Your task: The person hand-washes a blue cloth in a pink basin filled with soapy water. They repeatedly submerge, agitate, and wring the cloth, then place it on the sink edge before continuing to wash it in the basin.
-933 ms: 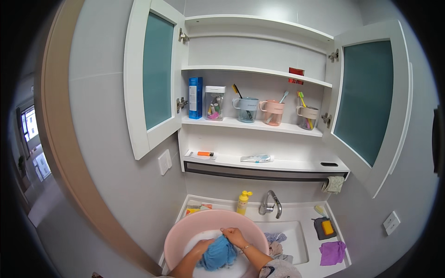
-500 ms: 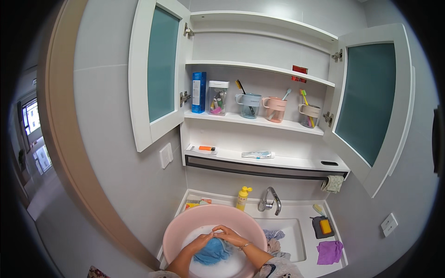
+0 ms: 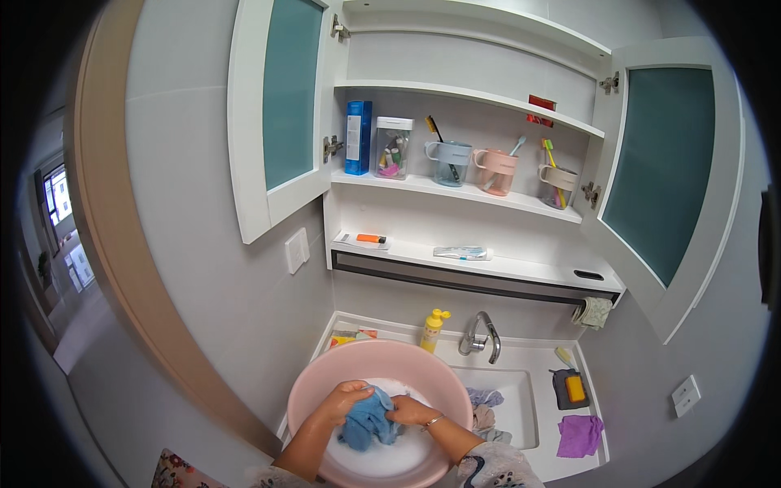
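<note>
- Left hand (image 3: pixel 345 398) and right hand (image 3: pixel 412 411) have drawn apart since the earlier head view.
- Both grasp the blue cloth (image 3: pixel 366 426), bunched inside the pink basin (image 3: pixel 325 376) among white suds (image 3: pixel 384 464).
- Other cloths (image 3: pixel 484 418) lie in the sink (image 3: pixel 521 407) alongside.

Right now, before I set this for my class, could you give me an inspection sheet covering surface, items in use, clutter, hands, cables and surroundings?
Surface: white counter with a recessed sink.
Items in use: blue cloth in a pink basin with white suds.
Clutter: crumpled cloths in the sink; purple cloth and yellow block to its right; yellow bottle behind the basin.
Hands: left hand and right hand both grip the blue cloth.
Cables: nothing seen.
Surroundings: tap; wall cabinet, both doors open, holding cups with toothbrushes.
</note>
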`<state>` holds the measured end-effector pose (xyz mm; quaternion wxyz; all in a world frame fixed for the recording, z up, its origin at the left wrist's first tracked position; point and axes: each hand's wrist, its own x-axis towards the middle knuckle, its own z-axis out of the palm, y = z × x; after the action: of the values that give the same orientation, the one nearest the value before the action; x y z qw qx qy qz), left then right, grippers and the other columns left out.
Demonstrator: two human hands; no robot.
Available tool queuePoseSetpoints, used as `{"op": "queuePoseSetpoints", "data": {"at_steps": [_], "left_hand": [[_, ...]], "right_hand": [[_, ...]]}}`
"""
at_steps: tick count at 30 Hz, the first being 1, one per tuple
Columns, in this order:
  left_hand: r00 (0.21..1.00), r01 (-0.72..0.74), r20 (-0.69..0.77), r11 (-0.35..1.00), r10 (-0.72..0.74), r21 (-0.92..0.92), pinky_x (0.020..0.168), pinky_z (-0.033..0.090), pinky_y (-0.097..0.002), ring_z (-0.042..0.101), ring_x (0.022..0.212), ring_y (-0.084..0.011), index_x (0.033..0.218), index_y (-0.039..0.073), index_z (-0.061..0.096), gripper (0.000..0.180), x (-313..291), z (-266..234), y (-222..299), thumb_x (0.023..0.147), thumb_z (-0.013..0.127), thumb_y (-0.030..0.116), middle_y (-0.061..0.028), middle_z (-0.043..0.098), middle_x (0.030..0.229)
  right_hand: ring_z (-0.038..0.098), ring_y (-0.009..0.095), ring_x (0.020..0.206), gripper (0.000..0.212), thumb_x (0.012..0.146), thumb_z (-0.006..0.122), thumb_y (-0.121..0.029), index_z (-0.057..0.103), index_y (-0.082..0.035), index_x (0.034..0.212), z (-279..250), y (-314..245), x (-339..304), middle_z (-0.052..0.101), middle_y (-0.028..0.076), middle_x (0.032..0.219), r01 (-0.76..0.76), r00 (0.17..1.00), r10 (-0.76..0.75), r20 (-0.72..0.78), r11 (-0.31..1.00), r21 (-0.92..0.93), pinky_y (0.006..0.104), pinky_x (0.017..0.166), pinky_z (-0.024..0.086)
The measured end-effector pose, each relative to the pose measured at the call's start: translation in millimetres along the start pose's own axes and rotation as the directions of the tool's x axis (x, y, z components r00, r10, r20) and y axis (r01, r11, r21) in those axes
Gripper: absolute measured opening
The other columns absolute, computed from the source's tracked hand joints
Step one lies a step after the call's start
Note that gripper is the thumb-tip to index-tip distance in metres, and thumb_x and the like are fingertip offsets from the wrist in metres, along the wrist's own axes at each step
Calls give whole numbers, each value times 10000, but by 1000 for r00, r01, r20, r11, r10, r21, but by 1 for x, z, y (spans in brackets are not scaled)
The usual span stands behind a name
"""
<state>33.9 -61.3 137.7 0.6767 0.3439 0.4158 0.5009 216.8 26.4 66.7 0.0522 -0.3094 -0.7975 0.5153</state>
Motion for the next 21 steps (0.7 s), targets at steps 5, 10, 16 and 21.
{"op": "queuePoseSetpoints", "data": {"at_steps": [5, 10, 16, 21], "left_hand": [[986, -123, -150, 925, 73, -358, 747, 496, -360, 605, 802, -228, 912, -22, 562, 212, -7, -16, 6, 846, 540, 179, -141, 605, 844], [912, -77, -389, 878, -129, -473, 790, 472, -423, 584, 870, -294, 993, -31, 544, 320, 47, -89, -31, 832, 554, 245, -156, 596, 957], [651, 324, -730, 946, -208, 19, 852, 429, -424, 542, 987, -304, 1162, -18, 473, 525, 77, -71, -68, 766, 616, 295, -158, 501, 1184], [910, 408, -410, 343, -71, 846, 856, 424, -370, 486, 1088, -310, 1219, -36, 427, 681, 113, -119, -157, 703, 651, 349, -225, 462, 1222]], "right_hand": [[579, 164, 852, 274, 749, 545, -108, 598, -20, 1003, -28, 24, 5, 627, 72, 885, 11, 999, -20, 41, 977, 213, 275, 791, 438], [579, 171, 824, 402, 729, 636, -171, 527, -4, 1079, -60, 35, 0, 601, 62, 887, 120, 992, -121, -27, 892, 435, 310, 741, 464], [565, 289, 940, 482, 693, 657, -253, 524, -3, 1083, -24, 96, 71, 590, 161, 959, -290, 735, 576, -358, 744, 602, 331, 805, 446], [542, 342, 999, 498, 685, 623, -300, 548, 6, 1070, 49, 163, 95, 574, 230, 1044, -321, 728, 364, -581, 930, 181, 341, 880, 411]]}}
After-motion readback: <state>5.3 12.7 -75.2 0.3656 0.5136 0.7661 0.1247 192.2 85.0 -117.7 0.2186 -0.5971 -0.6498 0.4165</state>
